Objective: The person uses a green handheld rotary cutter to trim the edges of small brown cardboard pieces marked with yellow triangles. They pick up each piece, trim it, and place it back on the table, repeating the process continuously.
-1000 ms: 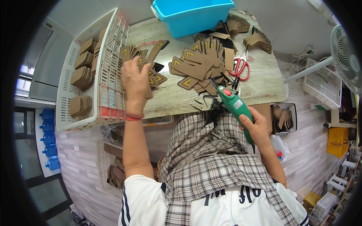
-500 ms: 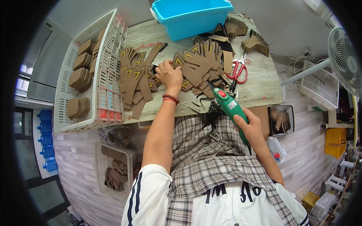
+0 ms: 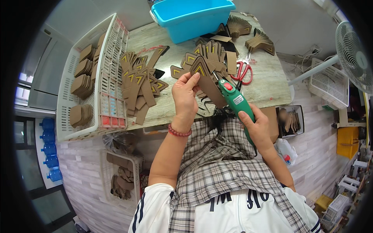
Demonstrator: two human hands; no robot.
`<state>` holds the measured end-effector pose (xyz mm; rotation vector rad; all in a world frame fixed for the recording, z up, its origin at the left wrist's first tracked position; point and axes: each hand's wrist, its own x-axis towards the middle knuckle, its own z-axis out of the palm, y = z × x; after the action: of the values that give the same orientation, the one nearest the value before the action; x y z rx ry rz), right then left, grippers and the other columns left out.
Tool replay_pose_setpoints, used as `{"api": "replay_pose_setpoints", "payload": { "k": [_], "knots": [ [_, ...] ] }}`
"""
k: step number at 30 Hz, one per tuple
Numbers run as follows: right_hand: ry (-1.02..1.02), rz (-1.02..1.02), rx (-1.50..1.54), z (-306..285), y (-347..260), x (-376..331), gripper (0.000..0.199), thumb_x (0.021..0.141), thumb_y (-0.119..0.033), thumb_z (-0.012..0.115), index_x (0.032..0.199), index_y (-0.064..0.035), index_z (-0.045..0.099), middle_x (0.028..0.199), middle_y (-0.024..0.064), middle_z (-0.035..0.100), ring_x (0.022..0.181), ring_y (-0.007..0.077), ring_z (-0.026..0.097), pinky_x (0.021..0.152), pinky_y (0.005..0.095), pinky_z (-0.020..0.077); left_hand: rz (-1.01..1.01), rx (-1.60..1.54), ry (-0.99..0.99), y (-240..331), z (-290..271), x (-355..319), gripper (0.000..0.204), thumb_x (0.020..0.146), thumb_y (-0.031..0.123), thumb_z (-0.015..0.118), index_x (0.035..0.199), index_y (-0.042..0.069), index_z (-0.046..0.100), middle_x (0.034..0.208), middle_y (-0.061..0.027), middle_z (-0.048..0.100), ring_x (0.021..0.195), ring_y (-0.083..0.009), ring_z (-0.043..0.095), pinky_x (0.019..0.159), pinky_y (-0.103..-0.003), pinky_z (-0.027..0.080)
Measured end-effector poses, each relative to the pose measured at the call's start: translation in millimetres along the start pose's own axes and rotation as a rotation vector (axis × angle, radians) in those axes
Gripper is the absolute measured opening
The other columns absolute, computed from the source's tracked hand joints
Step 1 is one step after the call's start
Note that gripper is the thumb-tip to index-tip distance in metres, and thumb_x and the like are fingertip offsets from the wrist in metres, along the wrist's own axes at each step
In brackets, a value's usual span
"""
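Note:
My left hand [image 3: 187, 93] pinches the upper left edge of a brown strap-like piece with a yellow chevron [image 3: 210, 89], raised a little over the table. My right hand [image 3: 254, 124] is wrapped round a green handheld electric tool [image 3: 237, 101] with a red switch and a slim metal tip. That tip lies close to the right edge of the held piece; whether they touch I cannot tell. Behind the hands lies a pile of similar brown pieces [image 3: 211, 52]. Another pile [image 3: 138, 79] spreads to the left. Dark thread-like scraps [image 3: 221, 118] hang at the table's front edge.
Red-handled scissors [image 3: 244, 73] lie right of the pile. A blue tub [image 3: 194, 21] stands at the back of the table [image 3: 268, 87]. At left is a white plastic crate [image 3: 112, 77] holding stacked brown pieces. A fan [image 3: 351, 56] stands at right.
My left hand has lifted a chevron piece off the pile and brought it right, to the tool's tip. My right hand keeps its grip on the tool, nearly in place.

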<state>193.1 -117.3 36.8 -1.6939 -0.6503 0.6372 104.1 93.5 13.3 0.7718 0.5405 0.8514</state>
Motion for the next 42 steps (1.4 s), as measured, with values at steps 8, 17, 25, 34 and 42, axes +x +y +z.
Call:
{"api": "replay_pose_setpoints", "payload": {
  "k": [8,17,25,34,42],
  "knots": [
    [-0.009,0.01,0.063,-2,-1,-3,0.039,0.089,-0.024,0.068,0.117,0.0014,0.06,0.075,0.0002,0.06,0.06,0.0054,0.051,0.054,0.0216,0.0436,-0.018,-0.089,0.033,-25,12,-8,0.008,0.089,0.008,0.064,0.096,0.002,0.064,0.086,-0.0049,0.069,0.07,-0.0106,0.063,0.067,-0.025,0.051],
    [0.002,0.021,0.112,-3,-3,-2,0.037,0.09,-0.022,0.067,0.117,0.002,0.06,0.075,-0.0006,0.059,0.061,0.0047,0.051,0.056,0.0203,0.0432,-0.12,-0.07,-0.023,-35,13,-18,0.006,0.091,0.008,0.061,0.095,0.003,0.064,0.086,-0.0043,0.069,0.071,-0.0116,0.064,0.068,-0.027,0.051],
    [0.005,-0.005,0.064,-5,-2,-1,0.038,0.09,-0.022,0.067,0.118,0.0021,0.06,0.076,-0.0002,0.059,0.061,0.0051,0.052,0.056,0.0207,0.0442,-0.129,-0.008,-0.008,-43,11,-31,0.005,0.088,0.006,0.064,0.091,0.002,0.064,0.08,-0.002,0.066,0.066,-0.0083,0.059,0.063,-0.023,0.047],
    [-0.027,-0.004,0.089,-9,-1,-2,0.038,0.09,-0.022,0.067,0.119,0.0021,0.059,0.078,0.0001,0.06,0.063,0.005,0.052,0.057,0.0207,0.0448,-0.042,0.14,-0.045,-23,4,-32,0.009,0.089,0.005,0.062,0.098,0.001,0.064,0.085,-0.0014,0.067,0.072,-0.0065,0.059,0.067,-0.02,0.047],
    [-0.061,-0.025,0.072,-12,2,-4,0.039,0.09,-0.022,0.067,0.118,0.0021,0.059,0.078,0.0008,0.06,0.064,0.0058,0.053,0.057,0.0213,0.045,-0.034,0.226,-0.126,-10,-7,-25,0.012,0.091,0.005,0.059,0.101,0.0,0.064,0.089,-0.0022,0.067,0.075,-0.0058,0.06,0.069,-0.02,0.048]
  ]
}}
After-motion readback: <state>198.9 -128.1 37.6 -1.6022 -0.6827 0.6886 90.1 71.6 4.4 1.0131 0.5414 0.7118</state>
